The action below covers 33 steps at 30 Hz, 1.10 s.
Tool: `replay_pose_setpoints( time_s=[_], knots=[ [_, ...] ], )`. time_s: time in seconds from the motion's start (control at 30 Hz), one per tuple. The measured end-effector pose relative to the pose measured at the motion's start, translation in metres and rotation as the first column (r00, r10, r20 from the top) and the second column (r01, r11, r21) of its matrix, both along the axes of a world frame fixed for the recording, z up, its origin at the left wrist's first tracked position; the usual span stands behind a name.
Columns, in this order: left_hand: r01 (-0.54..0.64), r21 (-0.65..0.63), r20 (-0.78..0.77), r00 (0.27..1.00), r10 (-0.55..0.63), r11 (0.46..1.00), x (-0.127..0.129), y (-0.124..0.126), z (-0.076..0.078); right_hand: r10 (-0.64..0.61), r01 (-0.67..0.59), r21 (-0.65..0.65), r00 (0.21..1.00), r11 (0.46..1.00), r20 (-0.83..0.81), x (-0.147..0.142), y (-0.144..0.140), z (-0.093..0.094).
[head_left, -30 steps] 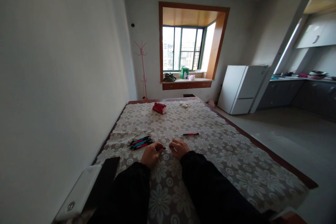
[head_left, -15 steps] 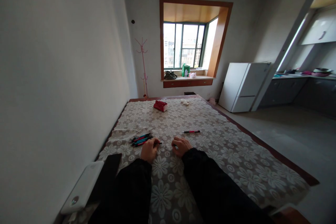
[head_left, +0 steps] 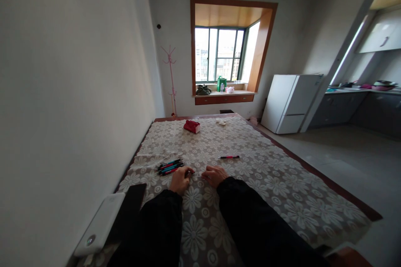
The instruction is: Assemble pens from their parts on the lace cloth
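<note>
My left hand (head_left: 180,180) is closed in a pinch on a slim pen, of which only a small dark end shows past the fingertips. Facing it across a narrow gap, my right hand (head_left: 215,175) has its fingers pressed together. A thin pale line runs between the two hands, too fine to name, and what the right fingers hold is hidden. Just left of my left hand lies a pile of several pens (head_left: 170,166) in blue, red and black. Beyond my right hand a single red and black pen (head_left: 229,157) lies on the patterned tablecloth (head_left: 250,204).
Farther back on the table are a red tissue pack (head_left: 192,126) and a crumpled white item (head_left: 221,122). At the near left, a white device (head_left: 100,225) and a dark flat object (head_left: 130,206) lie by the wall. A white fridge (head_left: 291,102) stands beyond the table.
My right hand has moved slightly left, toward my left hand, so the gap between them is smaller. The thin pale line now shows between them. The pens on the table stay put.
</note>
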<state>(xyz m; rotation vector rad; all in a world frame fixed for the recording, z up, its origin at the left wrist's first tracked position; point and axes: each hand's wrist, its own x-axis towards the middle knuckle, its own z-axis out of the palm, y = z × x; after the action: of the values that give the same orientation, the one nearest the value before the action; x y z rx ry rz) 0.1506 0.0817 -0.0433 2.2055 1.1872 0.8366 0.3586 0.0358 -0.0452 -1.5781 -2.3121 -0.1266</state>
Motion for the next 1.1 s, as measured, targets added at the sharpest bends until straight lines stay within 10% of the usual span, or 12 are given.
replay_pose_setpoints(
  time_s=[0.53,1.1],
  knots=[
    [0.080,0.028,-0.016,0.997,-0.080,0.996,0.003,-0.009,0.012,-0.165,0.164,-0.023,0.982,0.986,-0.089,0.023,0.002,0.004],
    [0.023,0.024,-0.012,1.000,-0.023,0.999,-0.001,-0.001,0.001,0.178,-0.174,0.062,0.981,0.983,-0.075,0.009,0.002,-0.002]
  ],
)
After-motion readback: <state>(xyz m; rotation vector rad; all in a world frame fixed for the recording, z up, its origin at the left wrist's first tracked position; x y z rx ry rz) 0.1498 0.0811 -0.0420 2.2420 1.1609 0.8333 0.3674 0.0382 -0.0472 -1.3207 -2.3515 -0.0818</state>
